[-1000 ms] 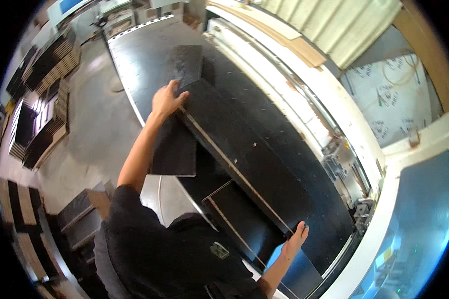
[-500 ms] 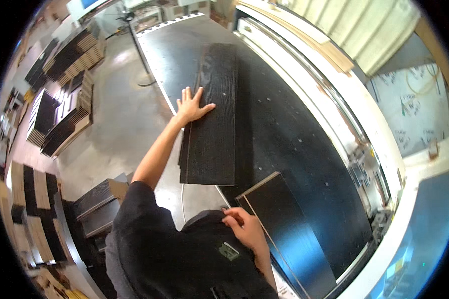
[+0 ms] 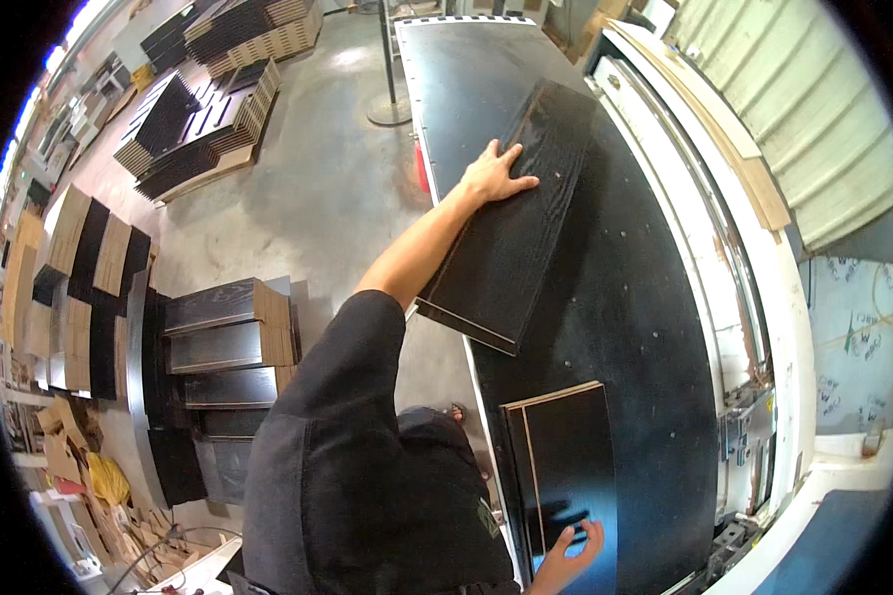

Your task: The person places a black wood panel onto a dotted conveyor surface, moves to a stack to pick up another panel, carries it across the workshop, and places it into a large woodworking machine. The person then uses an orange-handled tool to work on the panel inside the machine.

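Pressing flat with fingers spread, your left hand (image 3: 494, 175) rests on the long dark board (image 3: 514, 216), upper centre, running lower left to upper right on the black table (image 3: 645, 327). Your right hand (image 3: 569, 555), open and half cut off at bottom, touches a shorter panel (image 3: 566, 466).

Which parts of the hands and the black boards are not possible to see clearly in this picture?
- Right hand, head view: palm and wrist cut off by the lower edge.
- Short black board: its near end runs out at the same edge.
- Long black board: underside hidden; left hand covers part of its edge.
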Demonstrator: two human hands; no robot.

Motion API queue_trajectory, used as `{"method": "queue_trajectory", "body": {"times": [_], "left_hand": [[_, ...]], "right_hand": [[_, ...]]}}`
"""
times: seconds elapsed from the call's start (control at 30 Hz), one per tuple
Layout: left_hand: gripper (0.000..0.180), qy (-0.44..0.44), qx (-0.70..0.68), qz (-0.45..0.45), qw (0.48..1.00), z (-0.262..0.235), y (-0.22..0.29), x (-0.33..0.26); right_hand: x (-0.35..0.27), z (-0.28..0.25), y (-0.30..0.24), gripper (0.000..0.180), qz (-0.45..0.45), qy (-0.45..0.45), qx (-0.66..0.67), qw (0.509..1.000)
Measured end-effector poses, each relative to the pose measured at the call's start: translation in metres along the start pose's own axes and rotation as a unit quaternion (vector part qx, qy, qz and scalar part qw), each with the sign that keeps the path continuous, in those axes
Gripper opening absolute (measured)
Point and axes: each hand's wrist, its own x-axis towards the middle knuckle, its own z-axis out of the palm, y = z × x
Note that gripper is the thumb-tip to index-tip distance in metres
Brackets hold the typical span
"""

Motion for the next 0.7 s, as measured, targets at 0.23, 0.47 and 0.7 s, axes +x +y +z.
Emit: {"method": "queue_trajectory", "body": {"times": [0.23, 0.47, 0.7], "left_hand": [[0.089, 0.010, -0.013, 0.041, 0.999, 0.012, -0.002, 0.023], [0.067, 0.139, 0.206, 0.150, 0.957, 0.037, 0.022, 0.026], [0.059, -0.206, -0.014, 0.495, 0.844, 0.135, 0.294, -0.104]], "right_hand": [[-0.083, -0.015, 0.017, 0.052, 0.060, 0.010, -0.242, 0.968], [-0.056, -0.007, 0.046, 0.060, 0.112, 0.052, -0.165, 0.979], [0.032, -0.038, 0.092, 0.054, 0.065, 0.147, -0.158, 0.974]]}}
